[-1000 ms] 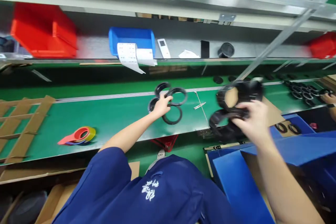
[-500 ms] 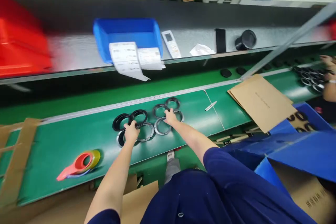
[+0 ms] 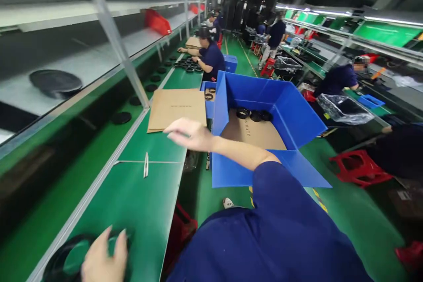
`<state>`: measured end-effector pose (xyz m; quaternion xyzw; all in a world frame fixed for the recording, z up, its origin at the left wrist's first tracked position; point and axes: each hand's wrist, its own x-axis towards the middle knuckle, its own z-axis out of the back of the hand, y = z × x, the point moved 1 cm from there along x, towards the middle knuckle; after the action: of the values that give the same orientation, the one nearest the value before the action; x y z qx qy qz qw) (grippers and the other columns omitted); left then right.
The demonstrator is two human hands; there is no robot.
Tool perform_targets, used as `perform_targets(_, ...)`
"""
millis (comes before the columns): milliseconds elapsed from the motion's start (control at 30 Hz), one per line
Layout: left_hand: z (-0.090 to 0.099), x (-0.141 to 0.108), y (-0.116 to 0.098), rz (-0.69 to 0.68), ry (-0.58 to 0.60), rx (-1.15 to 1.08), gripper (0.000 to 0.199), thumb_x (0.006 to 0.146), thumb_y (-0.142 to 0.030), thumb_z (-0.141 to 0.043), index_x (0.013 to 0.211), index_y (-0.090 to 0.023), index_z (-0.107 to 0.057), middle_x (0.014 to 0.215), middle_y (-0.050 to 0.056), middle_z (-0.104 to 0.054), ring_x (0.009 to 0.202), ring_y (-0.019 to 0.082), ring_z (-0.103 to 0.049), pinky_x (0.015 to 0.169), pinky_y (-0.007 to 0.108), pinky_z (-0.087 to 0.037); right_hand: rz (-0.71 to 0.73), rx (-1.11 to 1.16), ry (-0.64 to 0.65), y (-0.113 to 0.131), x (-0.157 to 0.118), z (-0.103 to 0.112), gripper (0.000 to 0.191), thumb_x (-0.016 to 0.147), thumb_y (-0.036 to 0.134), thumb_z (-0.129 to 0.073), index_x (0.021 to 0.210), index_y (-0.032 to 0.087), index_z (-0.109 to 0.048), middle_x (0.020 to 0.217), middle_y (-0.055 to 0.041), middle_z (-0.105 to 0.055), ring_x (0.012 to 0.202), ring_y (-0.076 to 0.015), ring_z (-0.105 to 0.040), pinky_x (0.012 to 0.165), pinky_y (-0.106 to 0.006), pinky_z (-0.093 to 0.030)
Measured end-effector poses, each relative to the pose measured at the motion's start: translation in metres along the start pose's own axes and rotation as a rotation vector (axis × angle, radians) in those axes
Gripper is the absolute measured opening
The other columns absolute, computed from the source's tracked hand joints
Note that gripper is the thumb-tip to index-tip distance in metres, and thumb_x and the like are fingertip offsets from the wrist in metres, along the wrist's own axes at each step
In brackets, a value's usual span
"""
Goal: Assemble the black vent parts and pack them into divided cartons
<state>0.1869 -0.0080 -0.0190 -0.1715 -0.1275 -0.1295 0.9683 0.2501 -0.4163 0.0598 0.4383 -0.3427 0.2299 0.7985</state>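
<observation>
Where our left hand is: low over the green bench, finger and thumb spread apart, with nothing seen pinched between the tips. It is blurry, so we cannot tell if it touches anything.
Black rings: on the bench just by our left hand, near the metal strip on the bench's far long edge.
Our right hand: in front of the brown sheets, fingers half curled, a small gap to the thumb. We see nothing held.
Sheet trouble: one side pokes past the bench edge by us, so a bump from our right arm could tip them onto the floor.
Ring trouble: they sit low at the rim of our view, so if we do not look, our left hand could bang them together and scratch them.
Pale thin tool: by the bench seam; a sweeping arm could knock it away.
Big blue box: beside the bench, flaps out. Brown card covers its bottom, with a few dark rings near its far wall.
Small blue box: past our right hand, with two rings on card.
Bagged bin: we cannot tell what is inside.
</observation>
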Motion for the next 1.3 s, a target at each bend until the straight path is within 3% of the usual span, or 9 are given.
perform_targets(100,-0.066,0.037,-0.123,-0.424,0.173,-0.184,0.056,0.099,-0.048,-0.048,0.151,-0.028,-0.051,0.142,0.012,-0.064,0.132,0.033,-0.060,0.113,0.053,-0.049,-0.375,-0.303,-0.313,-0.086,-0.047,0.119,0.029,0.108,0.033,-0.045,0.105,0.019,-0.069,0.109,-0.0062,-0.069,0.104,-0.0173,-0.063,0.098,-0.030,-0.049)
perform_targets(233,-0.155,0.049,-0.253,-0.889,0.601,-0.041,0.077,0.092,-0.044,-0.067,0.161,-0.033,-0.035,0.168,0.013,-0.032,0.155,0.037,-0.028,0.120,0.062,-0.033,-1.114,-0.582,-0.183,-0.202,-0.141,0.227,0.025,0.105,0.026,-0.047,0.110,0.019,-0.070,0.115,-0.0087,-0.068,0.109,-0.0205,-0.062,0.098,-0.029,-0.046)
perform_targets(333,-0.216,0.043,-0.284,-0.898,0.744,0.288,0.118,0.065,-0.039,-0.092,0.163,-0.035,-0.027,0.171,0.017,-0.018,0.156,0.045,-0.016,0.119,0.071,-0.024,-1.420,-0.605,-0.156,-0.270,-0.212,0.273,0.028,0.102,0.024,-0.049,0.120,0.011,-0.067,0.125,-0.0191,-0.064,0.116,-0.0270,-0.060,0.100,-0.035,-0.046)
perform_targets(433,-0.268,0.033,-0.269,-0.844,0.699,0.515,0.128,0.051,-0.036,-0.098,0.161,-0.035,-0.032,0.168,0.019,-0.023,0.154,0.049,-0.018,0.119,0.073,-0.022,-1.591,-0.599,-0.131,-0.330,-0.264,0.293,0.039,0.102,0.028,-0.052,0.134,0.006,-0.059,0.137,-0.0257,-0.056,0.128,-0.0314,-0.054,0.107,-0.040,-0.043)
perform_targets(700,-0.313,0.015,-0.213,-0.808,0.626,0.666,0.113,0.053,-0.037,-0.098,0.151,-0.049,-0.043,0.159,0.012,-0.044,0.147,0.053,-0.033,0.119,0.077,-0.017,-1.659,-0.524,0.020,-0.437,-0.320,0.298,0.060,0.101,0.034,-0.058,0.151,0.007,-0.041,0.150,-0.0263,-0.046,0.146,-0.0357,-0.036,0.122,-0.048,-0.023)
perform_targets(933,-0.308,0.019,-0.237,-0.720,0.767,0.687,0.102,0.057,-0.036,-0.098,0.147,-0.046,-0.050,0.155,0.016,-0.048,0.141,0.055,-0.042,0.113,0.080,-0.027,-1.475,-0.473,0.206,-0.368,-0.331,0.234,0.066,0.088,0.009,-0.064,0.150,0.016,-0.041,0.142,-0.0216,-0.048,0.116,-0.0300,-0.065,0.097,-0.037,-0.049)
perform_targets(1067,-0.309,0.020,-0.239,-0.702,0.764,0.662,0.106,0.056,-0.034,-0.099,0.149,-0.046,-0.048,0.156,0.017,-0.046,0.142,0.054,-0.041,0.115,0.079,-0.026,-1.203,-0.381,0.256,-0.332,-0.297,0.169,0.081,0.090,0.021,-0.071,0.159,0.021,-0.030,0.156,-0.0237,-0.030,0.117,-0.0300,-0.066,0.097,-0.036,-0.051)
perform_targets(1200,-0.304,0.016,-0.238,-0.692,0.730,0.591,0.117,0.051,-0.044,-0.100,0.153,-0.048,-0.041,0.161,0.014,-0.039,0.145,0.052,-0.037,0.118,0.077,-0.023,-1.265,-0.316,0.254,-0.360,-0.227,0.139,0.118,0.083,0.036,-0.083,0.166,0.033,0.000,0.167,-0.0300,0.012,0.116,-0.0336,-0.068,0.095,-0.039,-0.054)
perform_targets(1300,-0.297,0.010,-0.244,-0.691,0.709,0.588,0.126,0.047,-0.041,-0.102,0.155,-0.047,-0.037,0.162,0.016,-0.038,0.146,0.052,-0.036,0.117,0.078,-0.023,-1.373,-0.296,0.339,-0.389,-0.174,0.131,0.125,0.079,0.039,-0.087,0.166,0.037,0.002,0.166,-0.0344,0.010,0.117,-0.0353,-0.068,0.092,-0.040,-0.056)
